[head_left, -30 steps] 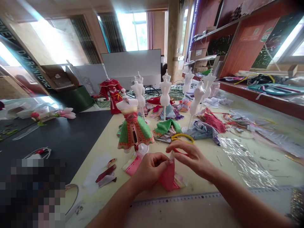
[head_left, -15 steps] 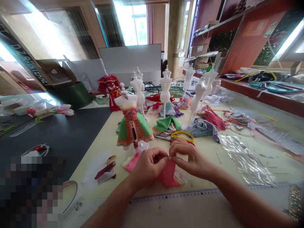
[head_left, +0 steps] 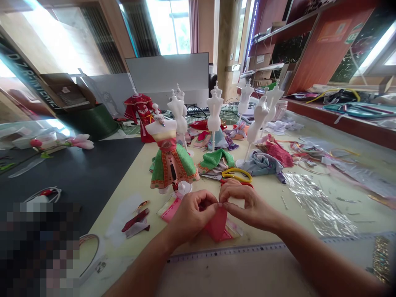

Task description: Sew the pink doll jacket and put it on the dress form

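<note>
Both hands pinch the upper edge of a pink piece of fabric [head_left: 217, 226] above the table. My left hand [head_left: 198, 210] is closed on it, thumb against curled fingers. Close beside, my right hand [head_left: 246, 203] pinches the same edge with thumb and forefinger; the two sets of fingertips nearly meet. More pink cloth with a pale, dotted trim spreads out under my left hand. Just beyond my right hand lie scissors [head_left: 238, 175] with yellow and red handles. A small dress form in a green and red dress [head_left: 173, 163] stands past my left hand.
Several bare white dress forms [head_left: 214, 113] stand at the back among crumpled fabric pieces [head_left: 264, 163]. A clear plastic sheet [head_left: 318, 206] lies to the right. A measuring tape [head_left: 235, 251] runs along the front. Dark red scraps [head_left: 136, 220] lie left, beside a dark mat [head_left: 102, 173].
The whole view has shifted very slightly. Both hands keep their pinch on the pink fabric, with hardly any movement of the fingers.
</note>
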Available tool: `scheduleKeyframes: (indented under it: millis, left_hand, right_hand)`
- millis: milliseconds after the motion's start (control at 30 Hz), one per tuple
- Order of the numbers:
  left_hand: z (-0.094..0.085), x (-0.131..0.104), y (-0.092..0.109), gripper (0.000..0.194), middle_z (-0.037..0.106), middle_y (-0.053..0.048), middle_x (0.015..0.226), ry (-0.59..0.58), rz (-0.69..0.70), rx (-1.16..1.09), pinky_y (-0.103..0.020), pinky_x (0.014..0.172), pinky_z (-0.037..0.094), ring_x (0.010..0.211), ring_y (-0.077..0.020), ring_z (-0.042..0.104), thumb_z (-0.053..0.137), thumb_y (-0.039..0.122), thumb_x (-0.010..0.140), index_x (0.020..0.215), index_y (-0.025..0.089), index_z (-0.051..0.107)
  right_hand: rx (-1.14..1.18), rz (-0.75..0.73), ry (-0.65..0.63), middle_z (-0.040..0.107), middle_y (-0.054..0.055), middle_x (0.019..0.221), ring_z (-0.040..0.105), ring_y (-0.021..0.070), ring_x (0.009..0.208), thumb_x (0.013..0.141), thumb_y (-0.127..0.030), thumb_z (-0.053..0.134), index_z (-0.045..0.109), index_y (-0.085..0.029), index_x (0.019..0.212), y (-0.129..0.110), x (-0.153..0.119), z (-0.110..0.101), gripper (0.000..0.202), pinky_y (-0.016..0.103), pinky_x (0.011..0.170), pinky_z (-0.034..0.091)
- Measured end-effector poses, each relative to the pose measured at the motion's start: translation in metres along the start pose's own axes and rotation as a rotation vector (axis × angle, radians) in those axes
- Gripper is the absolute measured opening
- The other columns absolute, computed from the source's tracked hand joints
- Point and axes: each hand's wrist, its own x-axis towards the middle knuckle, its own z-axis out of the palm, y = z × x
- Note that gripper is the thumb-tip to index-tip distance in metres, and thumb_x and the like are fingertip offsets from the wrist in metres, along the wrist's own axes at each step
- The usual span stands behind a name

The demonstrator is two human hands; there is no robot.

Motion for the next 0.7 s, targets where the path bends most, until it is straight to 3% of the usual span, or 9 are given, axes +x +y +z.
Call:
scheduleKeyframes:
  millis: [700]
  left_hand:
    - [0.0024,-0.0006,0.0010,0.010,0.059,-0.001,0.067,-0.002,-0.028,0.022,-0.019,0.051,0.035,0.060,-0.0102,0.049,0.054,0.020,0.076,0.076,0.014,0.062]
  right_hand:
    - [-0.056,0.011,0.059,0.056,0.001,0.068,0.048,0.0169,0.072,0.076,-0.011,0.053,0.053,-0.020,0.064,-0.0001,0.0017,0.0067,0.015,0.033,0.072,0.038]
